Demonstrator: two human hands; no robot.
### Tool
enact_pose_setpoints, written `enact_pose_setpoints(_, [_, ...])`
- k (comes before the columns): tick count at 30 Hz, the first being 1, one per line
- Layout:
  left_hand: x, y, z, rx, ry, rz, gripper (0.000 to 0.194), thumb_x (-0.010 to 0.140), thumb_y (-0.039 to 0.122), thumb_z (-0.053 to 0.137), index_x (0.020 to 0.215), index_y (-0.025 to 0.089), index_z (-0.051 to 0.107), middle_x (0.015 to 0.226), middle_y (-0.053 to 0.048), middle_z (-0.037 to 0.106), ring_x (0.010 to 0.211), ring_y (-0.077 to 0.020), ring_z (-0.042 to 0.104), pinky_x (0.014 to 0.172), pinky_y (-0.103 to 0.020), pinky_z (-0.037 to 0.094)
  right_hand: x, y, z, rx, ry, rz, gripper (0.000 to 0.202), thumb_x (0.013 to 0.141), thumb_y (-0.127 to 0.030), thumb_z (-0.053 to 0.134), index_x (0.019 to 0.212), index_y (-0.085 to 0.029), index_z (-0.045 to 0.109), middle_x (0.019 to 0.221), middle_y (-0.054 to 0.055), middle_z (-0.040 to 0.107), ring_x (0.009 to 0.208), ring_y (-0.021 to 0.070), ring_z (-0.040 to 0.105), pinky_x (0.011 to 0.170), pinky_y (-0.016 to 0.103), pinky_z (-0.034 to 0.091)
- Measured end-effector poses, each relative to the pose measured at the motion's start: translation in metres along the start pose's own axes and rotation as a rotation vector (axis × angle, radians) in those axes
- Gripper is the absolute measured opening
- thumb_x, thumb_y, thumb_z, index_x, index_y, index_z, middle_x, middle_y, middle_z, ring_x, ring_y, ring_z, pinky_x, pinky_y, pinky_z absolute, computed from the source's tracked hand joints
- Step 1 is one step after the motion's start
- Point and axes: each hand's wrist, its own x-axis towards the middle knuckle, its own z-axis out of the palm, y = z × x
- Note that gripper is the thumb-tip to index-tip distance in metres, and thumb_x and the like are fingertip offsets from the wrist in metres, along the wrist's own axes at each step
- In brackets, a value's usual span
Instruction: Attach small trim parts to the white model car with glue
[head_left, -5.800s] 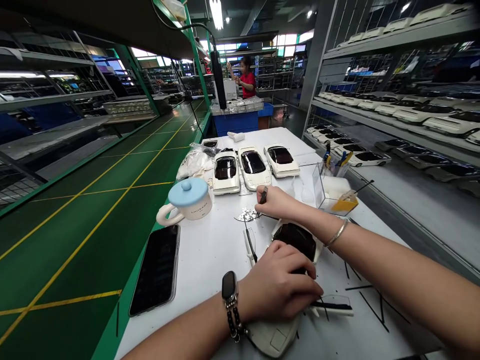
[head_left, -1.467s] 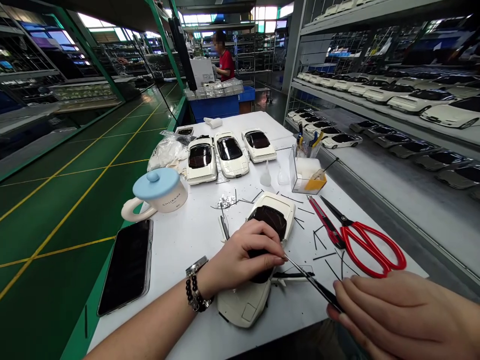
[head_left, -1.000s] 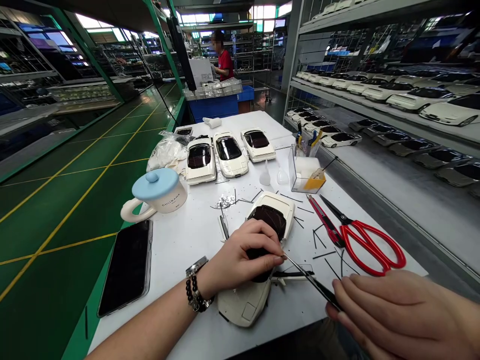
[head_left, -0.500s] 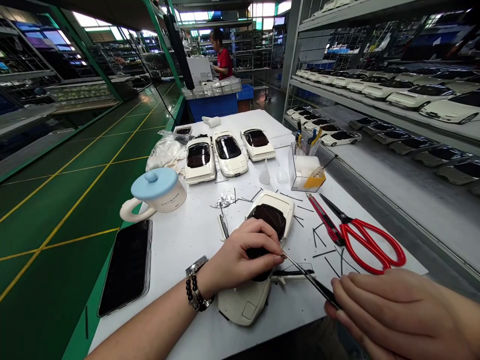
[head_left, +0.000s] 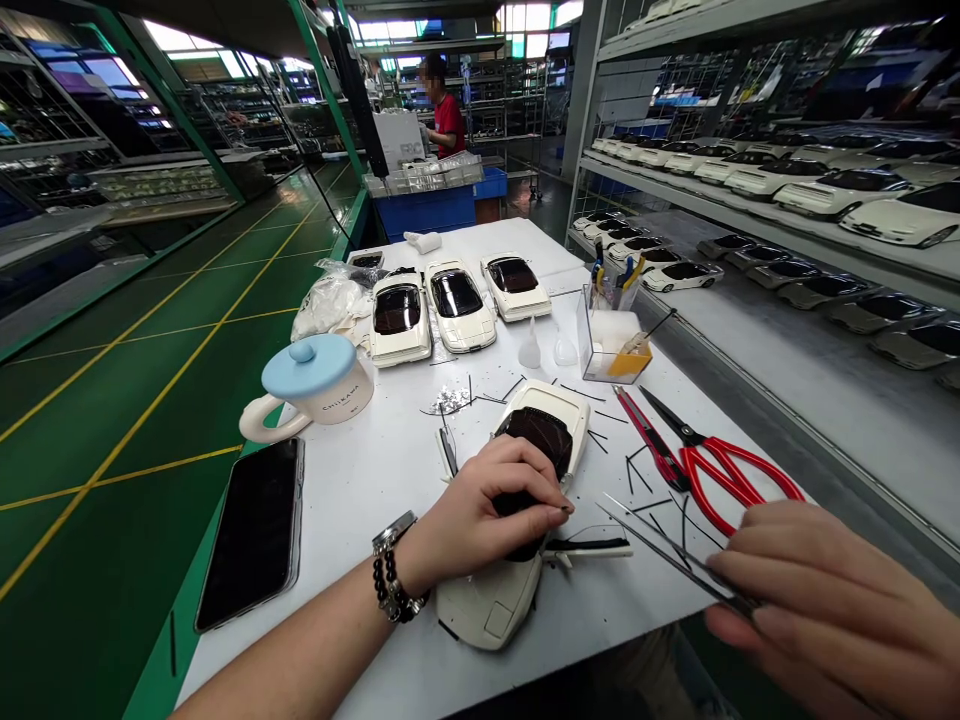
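A white model car (head_left: 491,600) with a dark roof and an opened door (head_left: 592,550) lies on the table in front of me. My left hand (head_left: 499,500) rests over its middle, thumb and forefinger pinched around a tiny dark piece (head_left: 568,508), too small to name. To the right, my right hand (head_left: 832,590) grips a pair of tweezers (head_left: 675,555). Their two tips are apart, with nothing between them, and point toward the left hand without touching it. Thin black strips (head_left: 637,470) lie scattered around the car.
Red-handled scissors (head_left: 739,480) and a red utility knife (head_left: 652,440) lie at right. A phone (head_left: 251,535) and a lidded mug (head_left: 322,390) stand left. Behind are several white model cars (head_left: 457,310), a clear box (head_left: 615,345) and a bag (head_left: 334,300). A co-worker (head_left: 448,115) is farther back.
My right hand has drawn the tweezers back to the right, away from my left fingertips, and their tips have spread. My left hand and the car have stayed in place.
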Motion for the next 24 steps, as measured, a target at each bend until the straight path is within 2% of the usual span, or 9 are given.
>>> enact_pose_setpoints(2, [0.000, 0.000, 0.000, -0.003, 0.000, -0.002, 0.007, 0.082, 0.021, 0.065, 0.082, 0.019, 0.072, 0.085, -0.005, 0.063, 0.085, -0.0160, 0.058, 0.085, -0.034, 0.046, 0.003, 0.001, 0.002, 0.100, -0.022, 0.026, 0.020, 0.074, -0.006, 0.062, 0.077, -0.022, 0.050, 0.067, 0.000, 0.064, 0.061, 0.0159, 0.061, 0.064, 0.032, 0.055])
enact_pose_setpoints(6, [0.000, -0.001, 0.000, -0.012, 0.000, -0.008, 0.007, 0.082, 0.021, 0.065, 0.083, 0.019, 0.072, 0.086, -0.005, 0.063, 0.086, -0.0159, 0.057, 0.085, -0.034, 0.046, 0.017, 0.000, 0.011, 0.212, -0.017, 0.034, 0.019, 0.080, -0.005, 0.051, 0.073, -0.022, 0.045, 0.059, -0.001, 0.057, 0.055, 0.0140, 0.056, 0.056, 0.029, 0.051])
enact_pose_setpoints(11, [0.000, 0.000, 0.000, -0.015, 0.000, -0.001, 0.006, 0.081, 0.019, 0.066, 0.082, 0.017, 0.072, 0.085, -0.005, 0.063, 0.085, -0.0157, 0.057, 0.084, -0.033, 0.046, 0.021, 0.001, 0.021, 0.204, -0.019, 0.011, 0.022, 0.082, -0.006, 0.046, 0.067, -0.021, 0.043, 0.058, 0.000, 0.057, 0.055, 0.0128, 0.053, 0.053, 0.027, 0.050])
enact_pose_setpoints(20, [0.000, 0.000, 0.000, -0.005, -0.006, 0.001, 0.006, 0.081, 0.021, 0.066, 0.082, 0.018, 0.071, 0.085, -0.005, 0.062, 0.085, -0.0156, 0.057, 0.085, -0.034, 0.045, 0.017, 0.002, 0.021, 0.178, -0.008, 0.009, 0.022, 0.078, -0.002, 0.047, 0.064, -0.019, 0.045, 0.057, 0.001, 0.056, 0.057, 0.0123, 0.054, 0.054, 0.027, 0.050])
enact_pose_setpoints(22, [-0.001, 0.000, 0.000, -0.007, -0.009, -0.006, 0.007, 0.082, 0.021, 0.065, 0.087, 0.019, 0.070, 0.087, -0.004, 0.062, 0.086, -0.0157, 0.057, 0.085, -0.034, 0.045, 0.017, 0.002, 0.021, 0.164, -0.011, -0.007, 0.023, 0.077, 0.001, 0.047, 0.064, -0.018, 0.046, 0.059, 0.001, 0.057, 0.058, 0.0121, 0.055, 0.056, 0.027, 0.050])
enact_pose_setpoints(24, [-0.001, 0.000, 0.000, -0.012, -0.004, -0.010, 0.016, 0.081, 0.021, 0.066, 0.097, 0.020, 0.067, 0.092, -0.004, 0.062, 0.089, -0.0161, 0.057, 0.085, -0.033, 0.046, 0.015, 0.004, 0.022, 0.172, -0.002, -0.006, 0.022, 0.076, 0.002, 0.048, 0.065, -0.018, 0.047, 0.060, 0.001, 0.057, 0.059, 0.0121, 0.055, 0.058, 0.027, 0.050])
